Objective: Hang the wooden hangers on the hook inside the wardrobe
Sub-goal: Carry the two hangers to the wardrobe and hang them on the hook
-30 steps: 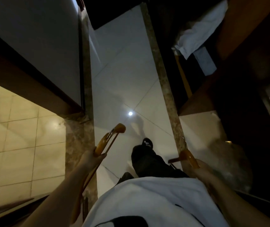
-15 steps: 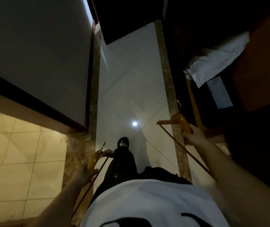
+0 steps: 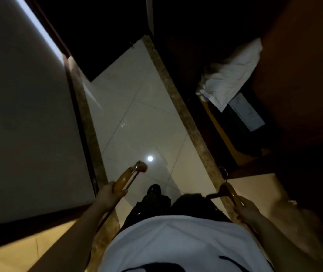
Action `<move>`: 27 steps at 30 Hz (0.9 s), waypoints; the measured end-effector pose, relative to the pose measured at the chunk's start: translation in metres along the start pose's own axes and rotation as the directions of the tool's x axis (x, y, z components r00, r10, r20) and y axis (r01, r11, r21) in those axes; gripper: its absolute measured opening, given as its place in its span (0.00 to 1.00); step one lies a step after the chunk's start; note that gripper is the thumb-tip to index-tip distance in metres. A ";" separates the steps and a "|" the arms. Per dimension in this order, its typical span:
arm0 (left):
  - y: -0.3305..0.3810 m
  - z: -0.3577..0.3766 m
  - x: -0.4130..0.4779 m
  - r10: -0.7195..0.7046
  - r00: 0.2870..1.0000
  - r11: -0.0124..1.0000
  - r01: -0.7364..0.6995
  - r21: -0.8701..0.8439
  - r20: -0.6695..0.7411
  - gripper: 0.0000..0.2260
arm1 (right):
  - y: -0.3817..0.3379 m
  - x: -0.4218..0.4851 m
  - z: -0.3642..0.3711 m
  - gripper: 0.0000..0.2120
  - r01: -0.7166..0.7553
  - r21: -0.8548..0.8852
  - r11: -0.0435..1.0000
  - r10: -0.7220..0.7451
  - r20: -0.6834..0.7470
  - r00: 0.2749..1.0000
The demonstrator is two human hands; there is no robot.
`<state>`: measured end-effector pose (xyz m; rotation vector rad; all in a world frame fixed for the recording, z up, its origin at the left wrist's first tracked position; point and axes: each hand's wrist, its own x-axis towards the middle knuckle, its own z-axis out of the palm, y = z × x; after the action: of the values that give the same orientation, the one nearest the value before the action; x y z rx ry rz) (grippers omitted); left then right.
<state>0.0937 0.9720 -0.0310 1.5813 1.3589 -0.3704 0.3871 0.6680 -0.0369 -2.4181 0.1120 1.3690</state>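
The left hand (image 3: 108, 195) curls round a hanger (image 3: 124, 179) above the pale floor (image 3: 137, 114). The right hand (image 3: 247, 210) grips a second hanger (image 3: 228, 191) just over the marble strip (image 3: 192, 130) that borders the dark wardrobe (image 3: 303, 95). A white cloth (image 3: 231, 73) lies inside it. The shirt (image 3: 176, 242) has black print, which is unreadable.
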 end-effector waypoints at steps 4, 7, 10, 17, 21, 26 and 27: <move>0.023 -0.029 0.032 0.055 0.998 0.996 -0.055 0.069 0.007 0.12 | -0.013 -0.003 0.008 0.22 -0.056 0.046 0.997 0.057 -0.024 0.998; 0.031 -0.042 0.053 0.045 0.998 0.994 -0.049 0.093 0.045 0.13 | -0.037 0.003 0.008 0.22 -0.072 0.063 0.995 0.073 -0.019 0.997; 0.037 -0.045 0.071 0.011 0.999 0.996 -0.014 0.083 0.030 0.11 | -0.075 0.018 0.003 0.22 -0.045 0.094 0.995 0.045 0.000 0.999; 0.085 -0.063 0.128 -0.072 0.996 0.985 0.064 0.158 0.046 0.12 | -0.205 0.063 -0.047 0.21 0.149 0.197 0.969 -0.154 0.010 0.988; 0.145 -0.078 0.163 -0.029 0.997 0.976 0.014 0.216 0.066 0.11 | -0.271 0.082 -0.087 0.20 0.230 0.253 0.940 -0.235 -0.011 0.972; 0.230 -0.086 0.210 0.095 0.991 0.933 -0.120 0.339 0.091 0.10 | -0.311 0.107 -0.123 0.22 0.249 0.229 0.941 -0.239 -0.070 0.968; 0.246 -0.088 0.219 0.112 0.989 0.925 -0.140 0.353 0.101 0.10 | -0.313 0.113 -0.127 0.22 0.243 0.226 0.943 -0.229 -0.085 0.970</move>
<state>0.3503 1.1958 -0.0382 1.9224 1.1658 -0.6236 0.6261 0.9282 0.0116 -2.1929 -0.0025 1.1123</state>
